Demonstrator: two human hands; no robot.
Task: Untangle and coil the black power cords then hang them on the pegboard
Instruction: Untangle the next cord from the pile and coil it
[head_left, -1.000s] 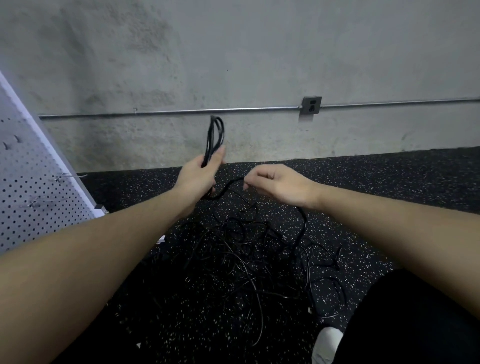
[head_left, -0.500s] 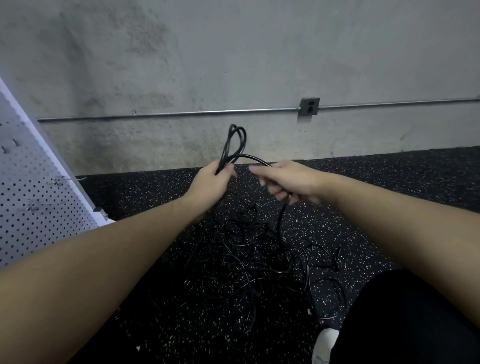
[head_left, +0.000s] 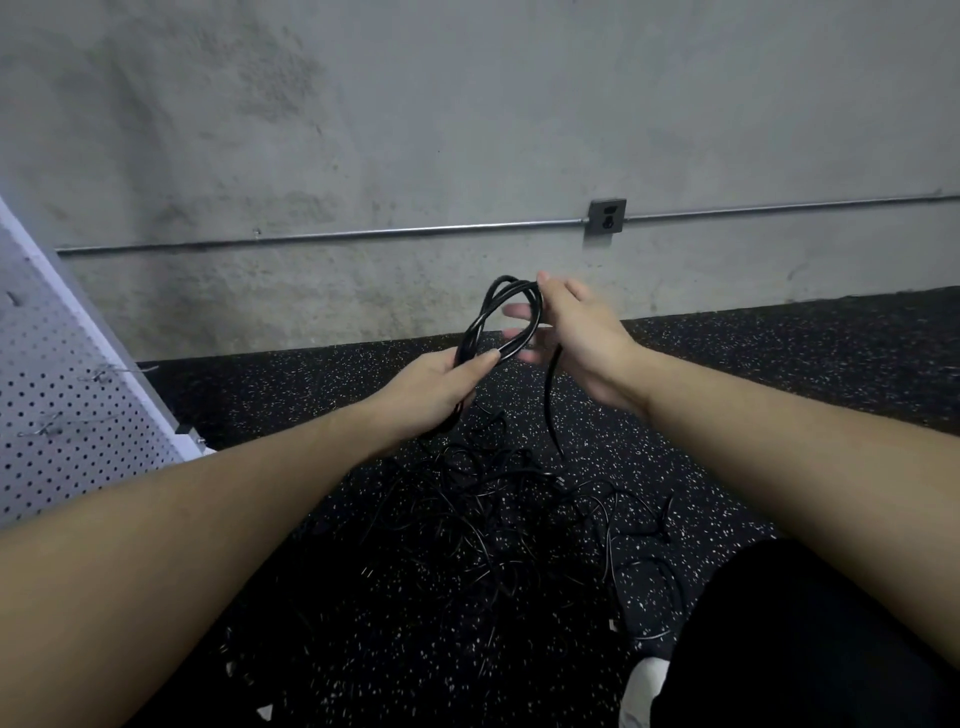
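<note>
Clearly mid-coiling: the left hand (head_left: 441, 384) grips the coil (head_left: 501, 325) at centre frame while the right hand (head_left: 576, 332), fingers loosely spread, lays on another loop, its tail trailing into the tangled cords (head_left: 519, 519) on the floor below; next, more slack, with the pegboard (head_left: 62, 415) at left within reach.

Grey concrete wall (head_left: 467, 130); black speckled floor (head_left: 779, 353); dim light.

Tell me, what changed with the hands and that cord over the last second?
The right hand rose from low beside the left hand to the top of the coil, laying another loop of cord on it; its fingers are now spread. The coil has grown rounder. The left hand still grips the coil's base. The tangled pile and pegboard stayed put.
</note>
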